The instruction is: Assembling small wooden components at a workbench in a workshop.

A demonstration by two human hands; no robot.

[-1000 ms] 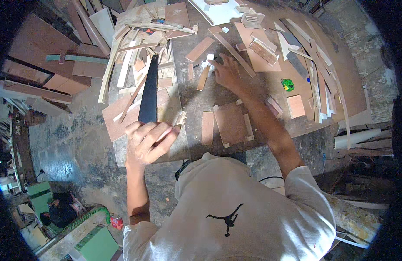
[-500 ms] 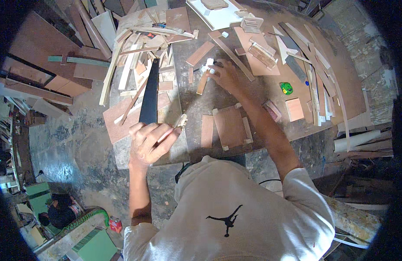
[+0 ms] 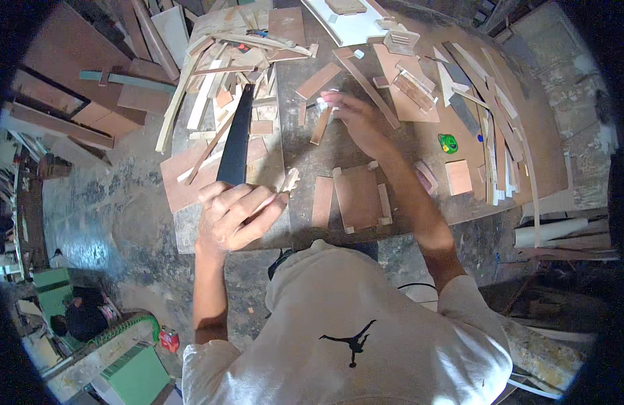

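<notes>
- Saw: over the bench, left side; probably light, blade springy; handle end suits holding.
- Left grip: closed around that end.
- Right grip: fingers curled at white piece; hold cannot be determined.

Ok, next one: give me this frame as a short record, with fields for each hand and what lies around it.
Left hand: closed around a dark-bladed handsaw, blade pointing away from the person
Right hand: fingers at a small white object; grip unclear
Beside right hand: narrow wood strip
Surface: worn workbench
Bench left: heap of wood pieces
Bench right: green tape measure
Bench near edge: brown panel
</notes>
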